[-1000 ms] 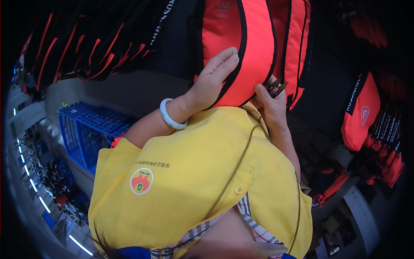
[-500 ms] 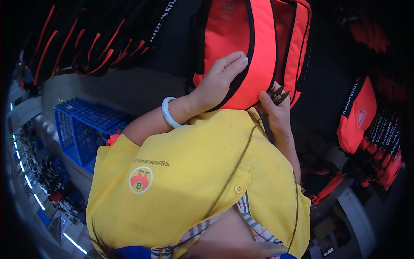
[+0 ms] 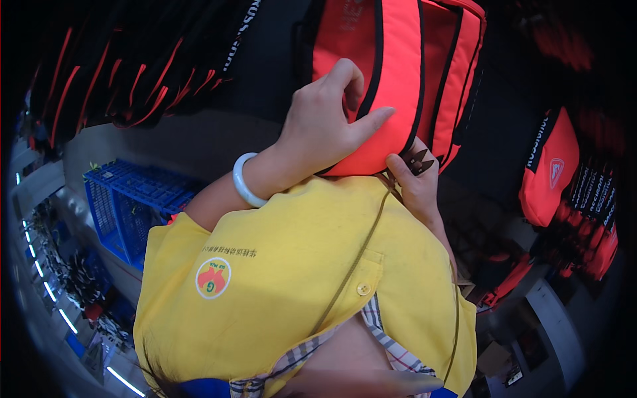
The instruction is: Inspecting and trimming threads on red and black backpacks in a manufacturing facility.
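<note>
A bright red bag with black piping [image 3: 403,73] lies in front of me, its near end against my yellow shirt. Over its left side is my left hand [image 3: 318,119], with a pale bangle on the wrist. That thumb stretches out across the red panel, apart from the bent fingers, and nothing shows between them. Dark thread snips [image 3: 421,162] are in my right hand [image 3: 417,188], at the bag's near right corner. Their blades point away from the palm, and a brown cord [image 3: 358,265] runs over my shirt toward this hand. Some right-hand fingers are hidden.
Dark items with red edging [image 3: 126,79] are piled at the far left. A blue plastic crate [image 3: 109,215] stands below them on the left. To the right lie a red pouch-like piece [image 3: 553,169] and a stack of similar red and black pieces [image 3: 587,199].
My left hand has lifted and turned, its thumb spreading away from the fingers. My right hand, with the snips, has moved slightly nearer to me. The bag has shifted slightly.
</note>
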Motion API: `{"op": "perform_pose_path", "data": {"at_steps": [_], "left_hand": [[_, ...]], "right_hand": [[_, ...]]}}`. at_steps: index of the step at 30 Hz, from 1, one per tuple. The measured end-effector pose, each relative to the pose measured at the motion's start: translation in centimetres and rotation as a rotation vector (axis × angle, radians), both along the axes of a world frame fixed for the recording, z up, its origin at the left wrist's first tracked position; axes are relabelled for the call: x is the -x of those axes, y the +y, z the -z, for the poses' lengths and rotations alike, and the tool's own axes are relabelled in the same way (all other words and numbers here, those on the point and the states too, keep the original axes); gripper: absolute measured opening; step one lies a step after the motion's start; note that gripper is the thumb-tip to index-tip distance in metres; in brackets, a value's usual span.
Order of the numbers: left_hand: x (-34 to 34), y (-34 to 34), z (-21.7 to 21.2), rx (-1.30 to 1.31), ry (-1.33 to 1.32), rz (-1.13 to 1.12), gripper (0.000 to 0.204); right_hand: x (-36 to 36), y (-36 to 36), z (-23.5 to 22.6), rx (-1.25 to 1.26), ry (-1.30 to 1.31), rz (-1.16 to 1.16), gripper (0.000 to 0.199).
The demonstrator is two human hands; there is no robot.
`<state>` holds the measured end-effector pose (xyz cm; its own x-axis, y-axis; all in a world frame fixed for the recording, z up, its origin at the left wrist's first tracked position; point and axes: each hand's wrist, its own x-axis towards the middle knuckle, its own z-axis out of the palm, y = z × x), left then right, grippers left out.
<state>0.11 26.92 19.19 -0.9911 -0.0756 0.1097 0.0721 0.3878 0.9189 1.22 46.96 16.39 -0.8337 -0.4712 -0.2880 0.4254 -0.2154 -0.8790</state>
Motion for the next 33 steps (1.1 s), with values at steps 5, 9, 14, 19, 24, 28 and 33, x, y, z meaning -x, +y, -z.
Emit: {"op": "perform_pose_path", "data": {"at_steps": [5, 9, 14, 19, 24, 28, 33], "left_hand": [[-0.3, -0.4, -0.4, 0.366, 0.023, -0.022, 0.025], [-0.1, -0.5, 0.2, 0.357, -0.002, -0.004, 0.024], [-0.3, -0.4, 0.5, 0.211, -0.153, 0.039, 0.028], [-0.5, -0.5, 1.4, 0.037, -0.227, 0.059, 0.029], [-0.5, -0.5, 2.4, -0.299, -0.317, 0.081, 0.029], [-0.5, 0.6, 2.7, -0.759, -0.255, 0.112, 0.028], [-0.5, 1.0, 2.3, -0.975, -0.297, 0.154, 0.024]], "right_hand": [[-0.1, 0.0, 0.3, -0.112, -0.001, -0.01, 0.017], [-0.1, 0.1, 0.5, -0.155, 0.042, -0.052, 0.016], [-0.1, 0.0, 0.7, -0.152, 0.072, -0.013, 0.016], [-0.2, 0.1, 0.8, -0.102, 0.046, -0.003, 0.016], [-0.2, 0.1, 0.9, -0.056, 0.015, 0.016, 0.018], [-0.1, 0.2, 1.0, -0.091, 0.06, 0.0, 0.021], [0.0, 0.5, 1.0, -0.11, 0.12, -0.006, 0.024]]}}
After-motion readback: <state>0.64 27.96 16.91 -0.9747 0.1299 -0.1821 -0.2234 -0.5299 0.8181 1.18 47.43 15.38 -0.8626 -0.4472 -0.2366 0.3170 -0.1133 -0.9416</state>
